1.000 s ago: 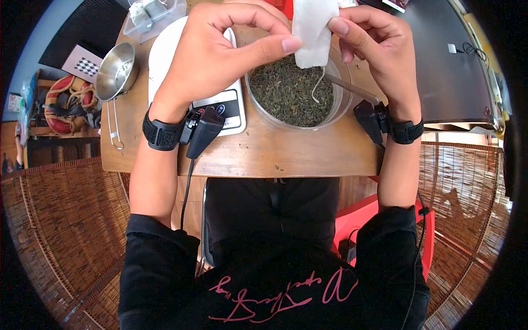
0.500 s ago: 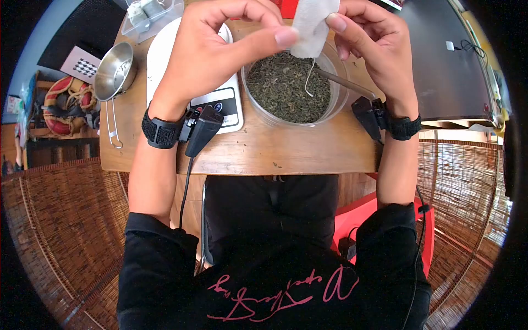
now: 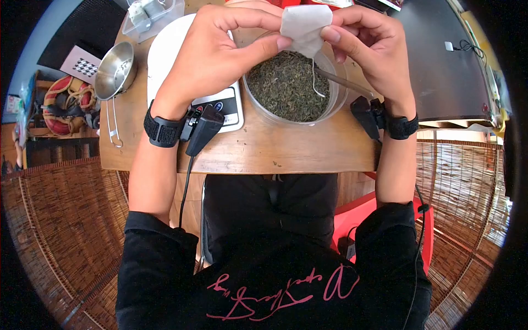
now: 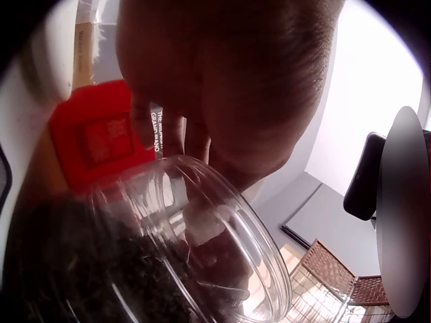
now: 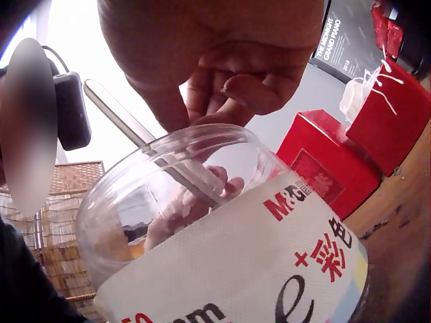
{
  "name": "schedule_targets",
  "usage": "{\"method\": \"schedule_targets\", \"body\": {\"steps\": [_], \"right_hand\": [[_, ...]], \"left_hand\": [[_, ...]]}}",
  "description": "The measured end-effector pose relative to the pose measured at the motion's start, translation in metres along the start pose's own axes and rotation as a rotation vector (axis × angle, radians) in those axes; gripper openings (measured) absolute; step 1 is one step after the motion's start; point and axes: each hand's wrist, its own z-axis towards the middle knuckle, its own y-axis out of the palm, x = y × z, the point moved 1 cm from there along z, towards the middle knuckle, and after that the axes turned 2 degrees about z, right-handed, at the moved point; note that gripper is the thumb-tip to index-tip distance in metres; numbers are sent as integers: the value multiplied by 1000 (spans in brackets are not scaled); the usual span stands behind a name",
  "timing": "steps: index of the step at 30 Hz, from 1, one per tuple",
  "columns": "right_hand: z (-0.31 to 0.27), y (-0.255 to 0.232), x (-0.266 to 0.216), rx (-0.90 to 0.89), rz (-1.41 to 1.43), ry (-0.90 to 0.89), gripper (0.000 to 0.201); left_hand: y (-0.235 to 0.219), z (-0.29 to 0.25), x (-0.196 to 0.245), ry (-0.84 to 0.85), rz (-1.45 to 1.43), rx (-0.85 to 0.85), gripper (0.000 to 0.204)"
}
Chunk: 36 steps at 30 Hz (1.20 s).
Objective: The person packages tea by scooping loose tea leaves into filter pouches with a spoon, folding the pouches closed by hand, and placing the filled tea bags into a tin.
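Observation:
A white tea bag (image 3: 305, 27) hangs above the clear plastic tub (image 3: 264, 114), and a thin string (image 3: 316, 85) trails from its lower edge. My left hand (image 3: 212, 55) pinches the bag's left side between thumb and forefinger. On the other side, my right hand (image 3: 380, 58) pinches its right edge, thumb in front. Dry green tea leaves (image 3: 286, 91) fill the tub's lower part. A metal handle (image 3: 355, 85) leans over the tub's rim, also seen in the right wrist view, where the tub carries a printed label (image 5: 222, 269). Both wrist views show the hands over the tub's rim.
A white scale (image 3: 237, 116) stands left of the tub, partly under my left arm. Further left lie a steel pan (image 3: 115, 71) and a clear box (image 3: 165, 19) with white pouches. Red boxes (image 5: 326, 158) stand behind the tub. A dark grey surface (image 3: 443, 82) is at the right.
The bag has swung from hanging lengthwise to lying more crosswise, a bit to the left. My left thumb and forefinger have closed onto its left side; the right hand keeps its pinch.

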Motion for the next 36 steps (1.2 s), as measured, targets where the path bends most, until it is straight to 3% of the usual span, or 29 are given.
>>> {"method": "schedule_targets", "body": {"steps": [5,7,8,11,13,18,20,22,28,30,32,34,36], "right_hand": [[-1,-1,3,12,3,-9,10],[-2,-2,1,19,-87,15,9],[-3,-5,4,19,-88,15,9],[-2,-6,10,-68,-142,-48,11],[-1,7,4,-12,2,-59,14],[-2,3,4,-35,-139,-30,16],[-2,6,3,14,-86,1,14],[-3,5,3,12,-68,9,12],[-3,4,0,-28,-64,87,11],[-2,4,1,18,64,96,13],[1,-6,-1,-10,70,67,13],[3,-15,-3,99,129,93,12],[6,-34,7,205,25,112,17]], "left_hand": [[-7,1,-1,42,-56,-16,11],[-10,-2,-1,-116,-50,-59,12],[-9,-1,-1,-115,-50,-58,12],[-6,0,-1,31,-47,-74,12],[-6,-1,2,-74,-82,-43,13],[-3,2,1,-33,-65,19,12],[-1,2,3,9,-86,70,11],[-1,2,6,-98,-155,132,14],[-4,0,3,-19,-120,87,17],[-4,0,5,-106,-184,109,18],[-3,2,8,-90,-202,140,22],[-4,2,7,-180,-270,160,24],[-7,1,6,-140,-200,140,27]]}}
